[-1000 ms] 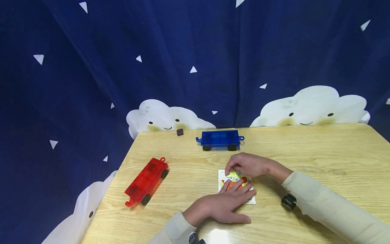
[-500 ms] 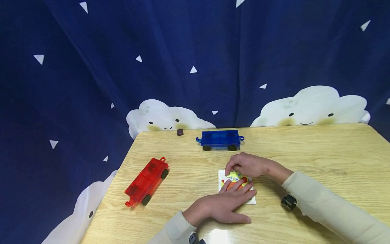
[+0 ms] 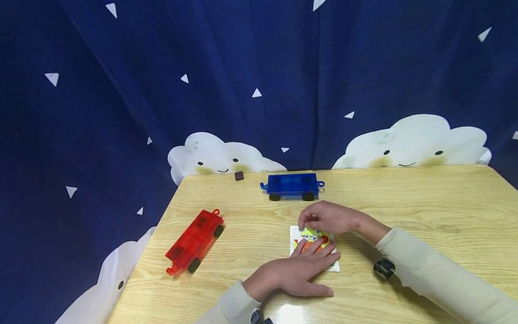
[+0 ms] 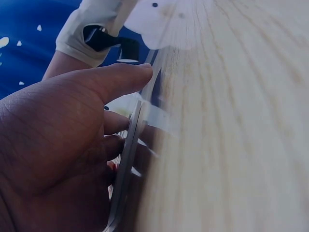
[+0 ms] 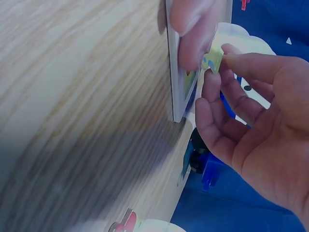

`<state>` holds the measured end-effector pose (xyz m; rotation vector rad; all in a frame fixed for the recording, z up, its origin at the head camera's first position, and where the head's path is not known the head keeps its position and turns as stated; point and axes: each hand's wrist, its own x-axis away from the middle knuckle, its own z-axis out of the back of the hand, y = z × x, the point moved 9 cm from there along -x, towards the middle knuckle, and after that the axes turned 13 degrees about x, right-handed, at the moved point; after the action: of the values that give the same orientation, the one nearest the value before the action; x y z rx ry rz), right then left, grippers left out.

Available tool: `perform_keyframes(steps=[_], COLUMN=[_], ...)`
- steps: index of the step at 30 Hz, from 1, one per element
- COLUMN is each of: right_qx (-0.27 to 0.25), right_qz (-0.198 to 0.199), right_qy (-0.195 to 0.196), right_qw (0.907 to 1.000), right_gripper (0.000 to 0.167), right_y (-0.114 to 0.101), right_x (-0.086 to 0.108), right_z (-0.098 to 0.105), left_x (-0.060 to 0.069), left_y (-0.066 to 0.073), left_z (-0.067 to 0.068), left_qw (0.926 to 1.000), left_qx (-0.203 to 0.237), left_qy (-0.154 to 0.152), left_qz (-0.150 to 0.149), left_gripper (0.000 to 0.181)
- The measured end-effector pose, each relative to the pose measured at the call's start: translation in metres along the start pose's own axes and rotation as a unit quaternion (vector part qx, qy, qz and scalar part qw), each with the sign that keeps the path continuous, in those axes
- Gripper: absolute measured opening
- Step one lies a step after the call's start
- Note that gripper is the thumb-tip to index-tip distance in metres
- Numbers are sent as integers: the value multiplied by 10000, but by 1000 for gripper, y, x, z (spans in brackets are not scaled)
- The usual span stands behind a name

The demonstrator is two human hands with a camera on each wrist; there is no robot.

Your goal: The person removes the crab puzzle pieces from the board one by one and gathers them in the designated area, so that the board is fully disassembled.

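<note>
A small white-bordered puzzle board [image 3: 294, 234] with a yellow and orange cartoon picture lies on the table. My left hand [image 3: 301, 274] rests on it, fingers straight and spread over the picture's lower part, the thumb out on the table. At the board's upper edge my right hand [image 3: 333, 218] pinches a yellow puzzle piece [image 5: 212, 60] between thumb and fingertips. In the right wrist view this piece is tilted up from the board; I cannot tell whether its lower edge still touches. The left wrist view shows the board's edge [image 4: 128, 164] beyond the left palm [image 4: 58, 150].
A blue toy wagon [image 3: 292, 184] stands behind the board on the wooden table [image 3: 425, 216]. To the left is a red toy wagon [image 3: 194, 240], set at a slant. A small dark block [image 3: 239, 176] sits at the back edge, before a blue curtain [image 3: 243, 54].
My right hand has risen very slightly, and the yellow piece in its fingers is tipped up a little more. The left hand has stayed in place on the board.
</note>
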<state>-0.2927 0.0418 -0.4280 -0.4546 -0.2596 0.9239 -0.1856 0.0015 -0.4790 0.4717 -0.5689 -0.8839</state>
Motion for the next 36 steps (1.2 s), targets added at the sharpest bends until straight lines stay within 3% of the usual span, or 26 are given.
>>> perform_keyframes(steps=[8, 20, 28, 36], right_qx=[179, 385, 408, 588], right_qz=[-482, -413, -419, -584], right_qy=[-63, 94, 203, 55], right_qw=[9987, 9984, 9981, 9965], right_gripper=[15, 17, 18, 19], right_y=[6, 6, 9, 27], right_x=[-1, -1, 7, 29], right_z=[0, 1, 17, 38], left_x=[0, 1, 0, 0], left_y=[0, 0, 1, 1], left_z=[-1, -1, -1, 0], left_qw=[10000, 9999, 10000, 9999], left_qx=[-61, -104, -76, -129], left_qy=[18, 7, -22, 8], left_qz=[-11, -20, 0, 33], left_gripper=[78, 78, 77, 78])
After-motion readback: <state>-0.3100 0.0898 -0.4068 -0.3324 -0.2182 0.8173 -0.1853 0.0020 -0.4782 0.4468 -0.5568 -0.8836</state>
